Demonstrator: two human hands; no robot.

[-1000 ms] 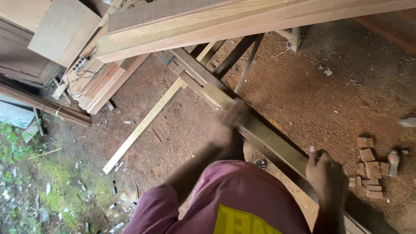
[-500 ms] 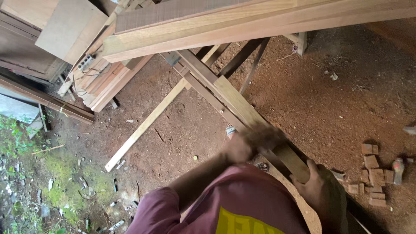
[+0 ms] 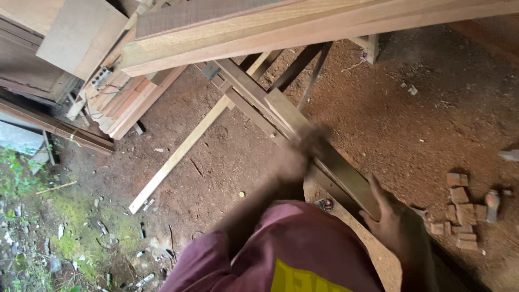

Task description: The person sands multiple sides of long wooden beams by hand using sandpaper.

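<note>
**Left hand slides back up the plank**

Since half a second ago the left hand has travelled up the wooden plank toward its far end; before that it sat lower, nearer the body. The view has also tipped a little, bringing more of the small wood blocks into sight at the right.

Left hand is motion-blurred. It lies on the plank's upper face, about midway along; whether the fingers are spread or curled I cannot tell. Right hand at the plank's near end, thumb up against the end, fingers wrapped under and hidden, so it reads as a steadying grip.

Plank runs diagonally from the near right up toward the stacked timber beams overhead, lying on darker rails just beneath it. A long pale strip lies apart on the sawdust floor to the left. Boards piled upper left.

Judgement: the stroke goes best with the right hand keeping the near end from shifting, and the left keeping even pressure along the grain, staying on the face and clear of the edges
</note>
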